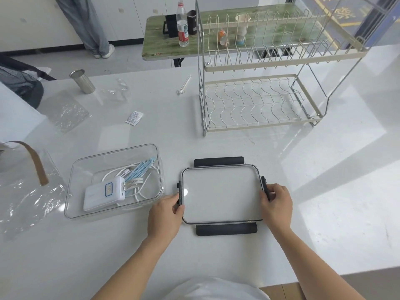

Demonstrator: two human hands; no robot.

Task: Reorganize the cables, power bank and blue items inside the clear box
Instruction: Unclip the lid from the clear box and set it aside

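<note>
the glossy white table (151,245) carries a clear plastic box (74,191) at nine o'clock, its clear black-clipped lid (220,194) at centre, a cream wire dish rack (259,124) at one, a steel cup (82,81) at eleven.

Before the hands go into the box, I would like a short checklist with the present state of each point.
1. Clear box uncovered: ok, the lid lies on the table beside it.
2. Power bank inside the box: ok.
3. White cables tidy: not ok, loose loops.
4. Blue items lying flat: not ok, they lean toward the far wall.
5. Hands free: not ok, left hand and right hand grip the lid's short ends.
6. Power bank plugged into a cable: cannot tell.
</note>
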